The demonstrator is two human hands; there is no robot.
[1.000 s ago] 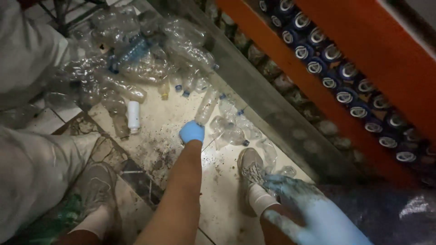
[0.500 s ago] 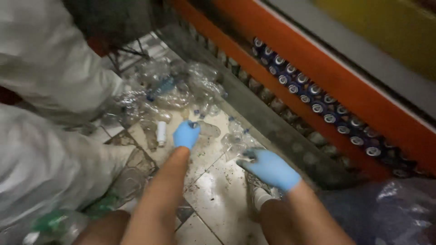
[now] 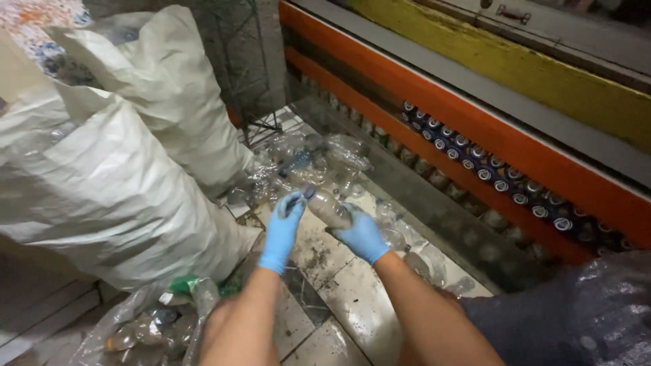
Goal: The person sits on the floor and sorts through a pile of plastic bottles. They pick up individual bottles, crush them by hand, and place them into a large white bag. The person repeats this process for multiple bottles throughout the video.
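Both my hands wear blue gloves. My right hand grips the body of a clear plastic bottle held above the dirty tiled floor. My left hand pinches the bottle's neck end, where a dark cap shows. Just beyond the hands lies a heap of empty clear plastic bottles against the base of a cabinet.
Two large white woven sacks stand at the left. A clear bag of bottles lies at the lower left. An orange-framed glass cabinet holding rows of cans runs along the right. A dark plastic bag sits at the lower right.
The view lifted from the floor. My right hand came up from near my foot and took the bottle's body; my left hand, earlier reaching into the heap, now holds the bottle's neck.
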